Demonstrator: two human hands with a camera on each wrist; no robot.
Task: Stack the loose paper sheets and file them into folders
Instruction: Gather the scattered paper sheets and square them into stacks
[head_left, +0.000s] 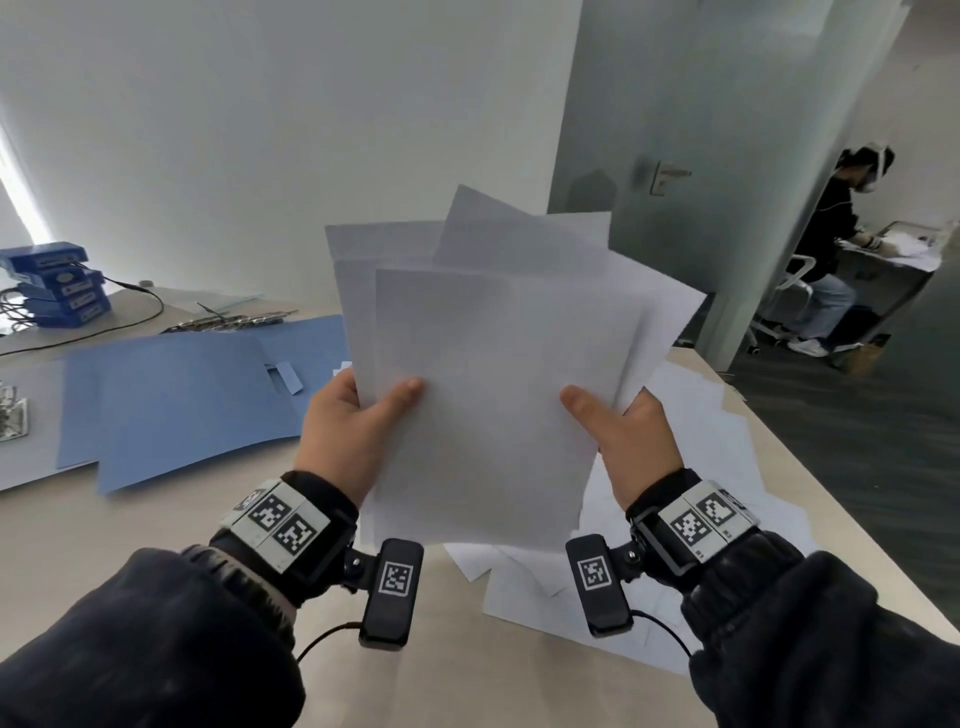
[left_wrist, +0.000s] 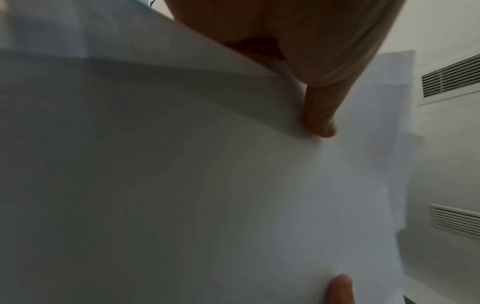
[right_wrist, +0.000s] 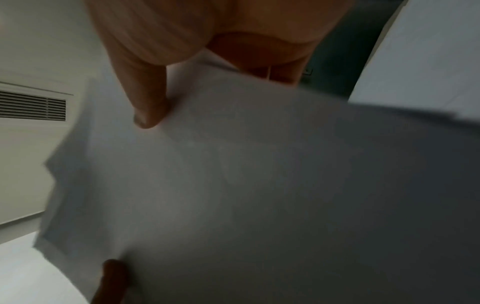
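Blue folders (head_left: 176, 395) and loose sheets (head_left: 691, 525) on tabletop (head_left: 156, 561) behind; left hand (head_left: 348, 431) and right hand (head_left: 623, 441) gripped fanned paper stack (head_left: 493, 374), raised.

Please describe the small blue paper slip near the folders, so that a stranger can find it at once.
Start at the table and find the blue folders lying open left of the left hand. At their right edge lies the slip, a small tilted blue rectangle. It is far smaller than the folders, and paler.
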